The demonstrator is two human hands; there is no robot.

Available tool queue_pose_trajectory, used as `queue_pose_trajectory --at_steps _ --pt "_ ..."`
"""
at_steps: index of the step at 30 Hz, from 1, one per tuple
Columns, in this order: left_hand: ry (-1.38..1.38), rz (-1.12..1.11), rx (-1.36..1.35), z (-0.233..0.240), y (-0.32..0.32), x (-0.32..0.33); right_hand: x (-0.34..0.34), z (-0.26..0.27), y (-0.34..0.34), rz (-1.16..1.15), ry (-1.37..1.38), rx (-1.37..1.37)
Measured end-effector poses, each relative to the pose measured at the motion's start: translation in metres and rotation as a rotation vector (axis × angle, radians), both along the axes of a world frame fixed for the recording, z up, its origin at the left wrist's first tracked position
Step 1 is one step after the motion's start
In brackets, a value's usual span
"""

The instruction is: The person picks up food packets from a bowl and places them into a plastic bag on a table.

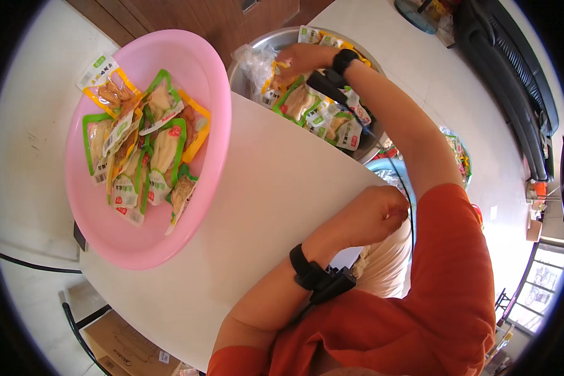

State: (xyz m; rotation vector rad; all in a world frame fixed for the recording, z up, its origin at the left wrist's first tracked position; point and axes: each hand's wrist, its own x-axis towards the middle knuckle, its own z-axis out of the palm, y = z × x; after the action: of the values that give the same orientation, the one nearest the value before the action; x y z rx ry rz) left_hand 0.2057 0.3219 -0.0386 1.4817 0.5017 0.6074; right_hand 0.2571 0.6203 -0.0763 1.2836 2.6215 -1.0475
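My right hand (303, 61) reaches over a metal basin (378, 70) at the top, its fingers against a yellow-edged food packet (268, 94); whether they grip it cannot be told. Sealed packets with green or yellow edges (301, 101) fill much of this basin. Curled in at the near edge of the white table (272, 174), my left hand (378, 214) shows nothing between its fingers. A pink plastic basin (216, 117) on the left of the table holds several similar packets (164, 150), overlapping and partly upright. One packet (108, 84) leans over its rim.
Clear plastic wrap (258, 66) lies in the metal basin's left side. A light blue tub (385, 164) stands below the table edge, and another container of packets (458, 150) lies beyond my right arm. A cardboard box (127, 343) sits under the table. A black sofa (507, 89) is at the far right.
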Motion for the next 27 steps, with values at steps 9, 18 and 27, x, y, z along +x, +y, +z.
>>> queue_pose_trajectory --at_steps 9,18,27 --pt "-0.106 0.081 -0.060 0.014 0.000 -0.015 -0.080 -0.071 0.017 -0.609 -0.205 0.360" --pt "-0.142 0.101 -0.070 0.012 0.001 -0.011 -0.069 -0.077 0.032 -0.536 -0.097 0.288" --pt "-0.128 0.051 -0.010 -0.004 -0.001 -0.002 0.016 -0.031 0.017 -0.428 0.395 0.159"
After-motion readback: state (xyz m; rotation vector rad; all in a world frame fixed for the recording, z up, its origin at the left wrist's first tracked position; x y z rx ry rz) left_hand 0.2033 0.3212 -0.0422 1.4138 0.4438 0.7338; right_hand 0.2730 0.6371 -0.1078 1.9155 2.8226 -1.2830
